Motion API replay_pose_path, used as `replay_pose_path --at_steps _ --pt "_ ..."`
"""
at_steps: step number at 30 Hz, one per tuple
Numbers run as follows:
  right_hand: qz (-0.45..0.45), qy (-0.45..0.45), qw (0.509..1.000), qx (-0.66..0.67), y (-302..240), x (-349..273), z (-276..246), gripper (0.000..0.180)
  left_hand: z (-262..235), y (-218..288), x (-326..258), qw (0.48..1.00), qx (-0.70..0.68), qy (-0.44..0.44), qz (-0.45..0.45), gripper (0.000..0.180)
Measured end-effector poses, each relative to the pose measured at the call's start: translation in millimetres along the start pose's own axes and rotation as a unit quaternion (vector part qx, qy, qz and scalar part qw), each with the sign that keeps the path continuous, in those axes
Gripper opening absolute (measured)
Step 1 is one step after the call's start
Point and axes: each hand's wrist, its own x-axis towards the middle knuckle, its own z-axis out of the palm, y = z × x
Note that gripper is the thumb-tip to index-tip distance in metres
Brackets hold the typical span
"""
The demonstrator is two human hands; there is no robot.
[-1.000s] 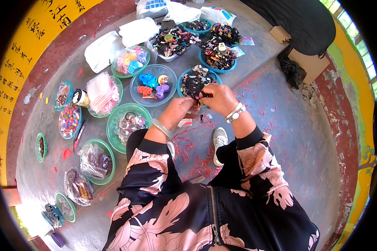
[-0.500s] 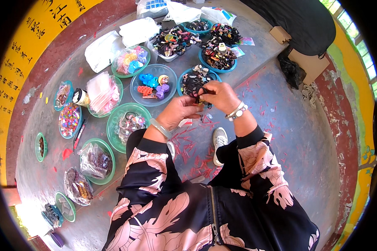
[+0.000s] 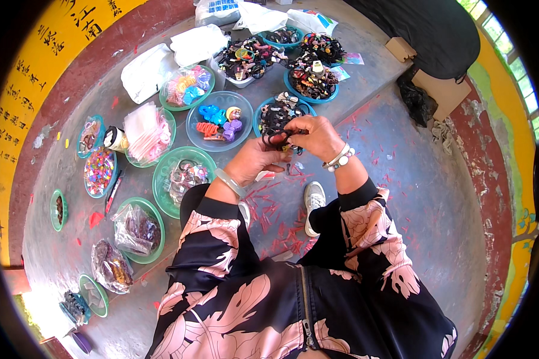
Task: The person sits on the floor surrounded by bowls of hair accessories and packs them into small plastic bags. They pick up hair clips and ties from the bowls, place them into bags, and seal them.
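My left hand [image 3: 256, 161] and my right hand [image 3: 318, 139] meet over the near edge of a blue basin [image 3: 256, 122] heaped with black hair ties. Between their fingertips is a small bunch of dark hair ties [image 3: 276, 140], with a reddish loop showing among the black. Both hands have their fingers pinched on it; the fingers hide part of the bunch. To the left stands a clear bowl [image 3: 193, 133] holding blue, purple and orange-red hair pieces [image 3: 207, 129]. Nearer me is a green bowl [image 3: 159, 194] with small plastic packets [image 3: 187, 181].
More basins of dark hair ties [image 3: 312, 80] stand at the back, beside white bags [image 3: 150, 73]. Bowls of colourful beads [image 3: 99, 172] and pink-white bags [image 3: 145, 134] sit left. Red scraps [image 3: 287, 239] litter the floor around my shoes [image 3: 315, 200]. A ledge edge runs beyond the basins.
The dark bunch has turned between my fingers, and its reddish loop now shows above my left fingers. My hands have shifted only slightly; the bowls stand as before.
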Motion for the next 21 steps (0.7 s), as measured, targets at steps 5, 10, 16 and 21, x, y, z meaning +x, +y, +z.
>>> replay_pose_path --at_steps 5,10,16,21 --pt "-0.055 0.02 0.996 -0.071 2.0 2.4 -0.7 0.02 0.2 3.8 -1.8 0.998 -0.061 -0.011 0.028 0.035" --pt "-0.04 0.024 0.995 -0.085 0.6 2.3 -1.2 0.02 -0.2 4.1 -1.7 0.998 -0.056 0.003 0.037 0.036" --pt "-0.021 -0.018 0.989 -0.144 -3.6 0.2 -4.6 0.019 -0.8 2.0 -0.4 0.998 -0.033 0.025 0.036 0.03" --pt "-0.024 -0.034 0.989 -0.139 1.2 0.3 -3.4 0.018 0.9 2.1 -0.8 0.999 -0.017 0.022 0.036 0.028"
